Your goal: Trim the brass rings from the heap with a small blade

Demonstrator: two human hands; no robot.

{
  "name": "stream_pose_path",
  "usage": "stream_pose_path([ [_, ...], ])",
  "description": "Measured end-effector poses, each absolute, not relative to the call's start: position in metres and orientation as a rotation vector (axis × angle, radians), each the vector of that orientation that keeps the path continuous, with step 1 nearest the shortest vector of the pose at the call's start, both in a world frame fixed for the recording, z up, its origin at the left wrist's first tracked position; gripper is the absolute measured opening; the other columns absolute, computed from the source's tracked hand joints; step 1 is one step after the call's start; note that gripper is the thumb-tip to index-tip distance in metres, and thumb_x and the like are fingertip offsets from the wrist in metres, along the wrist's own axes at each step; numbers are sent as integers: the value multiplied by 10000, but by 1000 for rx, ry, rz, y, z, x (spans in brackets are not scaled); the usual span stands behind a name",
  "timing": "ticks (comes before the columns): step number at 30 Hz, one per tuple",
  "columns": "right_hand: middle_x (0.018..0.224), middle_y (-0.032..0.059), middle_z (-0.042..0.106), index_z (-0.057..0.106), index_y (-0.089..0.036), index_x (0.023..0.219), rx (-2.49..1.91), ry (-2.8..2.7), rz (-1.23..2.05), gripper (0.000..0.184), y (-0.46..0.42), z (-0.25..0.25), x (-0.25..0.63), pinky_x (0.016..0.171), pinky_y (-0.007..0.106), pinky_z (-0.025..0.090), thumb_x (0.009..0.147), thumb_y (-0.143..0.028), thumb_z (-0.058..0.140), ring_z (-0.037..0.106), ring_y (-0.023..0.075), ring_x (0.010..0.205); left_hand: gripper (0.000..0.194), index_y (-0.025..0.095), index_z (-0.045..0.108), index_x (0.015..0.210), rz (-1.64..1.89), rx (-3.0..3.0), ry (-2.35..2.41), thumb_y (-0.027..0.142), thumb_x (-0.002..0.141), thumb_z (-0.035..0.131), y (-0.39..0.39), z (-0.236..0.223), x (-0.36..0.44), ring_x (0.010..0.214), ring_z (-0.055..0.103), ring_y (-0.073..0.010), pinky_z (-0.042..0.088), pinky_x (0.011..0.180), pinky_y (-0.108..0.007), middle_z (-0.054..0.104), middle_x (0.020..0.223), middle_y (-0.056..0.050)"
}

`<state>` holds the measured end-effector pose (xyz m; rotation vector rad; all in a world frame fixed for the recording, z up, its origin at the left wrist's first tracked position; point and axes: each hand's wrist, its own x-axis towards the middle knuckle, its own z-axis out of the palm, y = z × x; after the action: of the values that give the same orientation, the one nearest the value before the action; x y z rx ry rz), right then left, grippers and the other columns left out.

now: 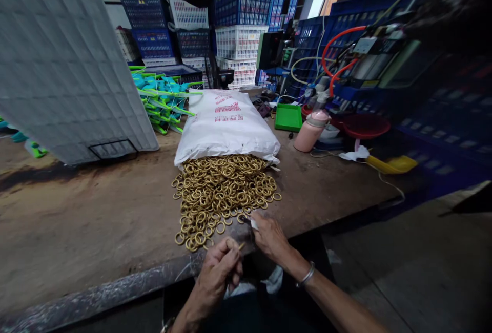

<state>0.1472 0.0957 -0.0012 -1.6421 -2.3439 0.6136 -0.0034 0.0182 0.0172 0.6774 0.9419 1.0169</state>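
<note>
A heap of brass-coloured rings (226, 182) spills from the mouth of a white woven sack (226, 128) lying on the table. My left hand (223, 266) is closed at the table's front edge, its fingertips pinching a brass ring (241, 246) of which only a sliver shows. My right hand (271, 235), with a bangle on its wrist, is closed around a small dark-tipped tool (246, 221) by the near right side of the heap. Something white shows between its fingers. The tool's kind is too small to make out.
A grey ribbed panel (77, 61) stands at left beside bright green and teal plastic pieces (161, 97). To the right are a green tray (288, 118), a pink bottle (309, 130), a red bowl (367, 125) and a machine with orange hoses (365, 66). Stacked crates (242, 41) rise behind.
</note>
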Motion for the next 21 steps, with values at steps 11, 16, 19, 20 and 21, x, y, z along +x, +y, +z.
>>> stream_pose_path([
  [11, 835, 16, 645, 513, -221, 937, -1704, -2297, 447, 141, 104, 0, 132, 571, 245, 241, 805, -207, 467, 575, 153, 723, 213, 148, 461, 648, 839, 447, 826, 315, 702, 581, 6, -8, 10, 335, 444, -51, 254, 278, -135, 622, 576, -45],
  [16, 860, 29, 648, 498, -220, 941, -1725, -2367, 436, 129, 105, 1, 128, 585, 247, 250, 821, -218, 450, 582, 159, 764, 139, 138, 521, 815, 820, 411, 741, 199, 692, 544, 5, -5, 11, 349, 495, -78, 277, 276, -130, 632, 572, -45],
  [19, 832, 38, 645, 483, -210, 947, -1744, -2365, 433, 130, 108, -2, 129, 572, 245, 245, 826, -222, 436, 580, 158, 741, 196, 114, 552, 879, 834, 384, 687, 178, 694, 542, 3, -5, 9, 403, 529, -91, 324, 293, -135, 627, 607, -55],
  [20, 820, 42, 643, 481, -204, 946, -1745, -2359, 434, 132, 108, -3, 129, 568, 244, 244, 825, -213, 429, 578, 156, 729, 187, 104, 565, 866, 842, 374, 665, 185, 698, 547, 2, -5, 8, 440, 547, -100, 343, 304, -139, 626, 635, -65],
  [21, 811, 44, 640, 481, -198, 944, -1741, -2351, 440, 136, 109, -4, 130, 567, 243, 244, 821, -197, 424, 575, 155, 719, 168, 98, 574, 840, 853, 363, 648, 198, 706, 554, 2, -5, 7, 479, 564, -109, 359, 315, -144, 624, 664, -75],
])
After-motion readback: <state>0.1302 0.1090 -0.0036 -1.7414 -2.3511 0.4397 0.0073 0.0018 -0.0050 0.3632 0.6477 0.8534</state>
